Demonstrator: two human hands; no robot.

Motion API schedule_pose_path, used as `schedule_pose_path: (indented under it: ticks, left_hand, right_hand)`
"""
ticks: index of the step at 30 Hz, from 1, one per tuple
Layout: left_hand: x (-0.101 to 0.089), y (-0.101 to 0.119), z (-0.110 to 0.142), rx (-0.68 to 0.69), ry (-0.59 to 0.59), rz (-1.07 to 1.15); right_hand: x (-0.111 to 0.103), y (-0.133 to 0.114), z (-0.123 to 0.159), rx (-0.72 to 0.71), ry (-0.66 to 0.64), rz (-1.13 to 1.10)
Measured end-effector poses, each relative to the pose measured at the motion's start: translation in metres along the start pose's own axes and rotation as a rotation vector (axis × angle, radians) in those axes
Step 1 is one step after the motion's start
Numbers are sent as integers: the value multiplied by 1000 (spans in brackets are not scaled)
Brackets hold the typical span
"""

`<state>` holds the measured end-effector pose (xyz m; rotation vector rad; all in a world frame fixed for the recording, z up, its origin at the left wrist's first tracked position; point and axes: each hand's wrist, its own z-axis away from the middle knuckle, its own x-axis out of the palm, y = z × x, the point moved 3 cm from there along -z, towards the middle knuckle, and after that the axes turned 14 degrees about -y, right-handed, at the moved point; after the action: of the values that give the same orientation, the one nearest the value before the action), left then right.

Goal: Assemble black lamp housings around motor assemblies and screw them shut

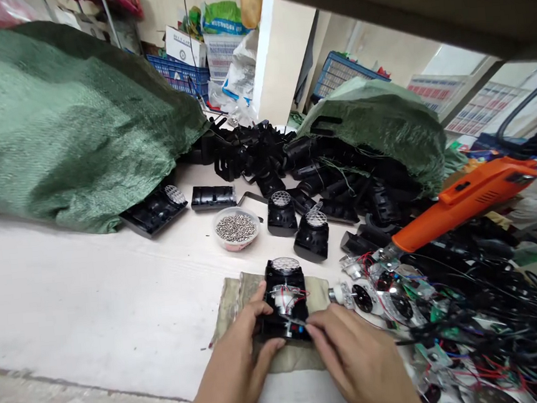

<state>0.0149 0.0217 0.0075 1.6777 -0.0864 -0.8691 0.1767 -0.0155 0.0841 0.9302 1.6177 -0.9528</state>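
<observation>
The black plastic housing (284, 278) lies on a folded cloth pad (233, 311) on the table (93, 292), its small motor (284, 299) exposed. The left hand (235, 361) clamps its side while the right hand (357, 357), close beside, pinches something thin at its lower end; that firm hold should keep the housing from shifting. A clear bowl (236, 228) of small metal parts sits beyond.

We count two hands (291, 356), with one black plastic housing (285, 281) between them. Beyond it we find two upright housings (282, 216), two flat black casings (154, 213), one clear tub of screws (236, 228), one orange power tool (461, 206) and two green woven sacks (64, 125). The heap of black parts (264, 151) is too tangled for us to count.
</observation>
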Motion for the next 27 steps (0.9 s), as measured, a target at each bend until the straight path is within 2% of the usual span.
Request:
schedule_pose_path:
  ticks: [3,6,10,16,21,27]
  left_hand:
    - [0,1,-1,11,-14,41]
    - [1,-1,-1,-2,-37,122]
    - [2,-4,-1,-8,-54,186]
    - [1,-4,-1,-23,-38,169]
    - [2,-3,-1,-68,-54,176]
    - [1,-2,-1,-58,-38,91]
  right_hand:
    - [10,-12,-13,-75,-52,65]
    - [11,-13,-20,-93,-86,131]
    - [4,-7,-20,-108,-145,135]
    - [-6,-2,-24,-105,-275,131]
    - [-20,1,-29,-90,-301,138]
    - [6,-5,-33,-76,-432,201]
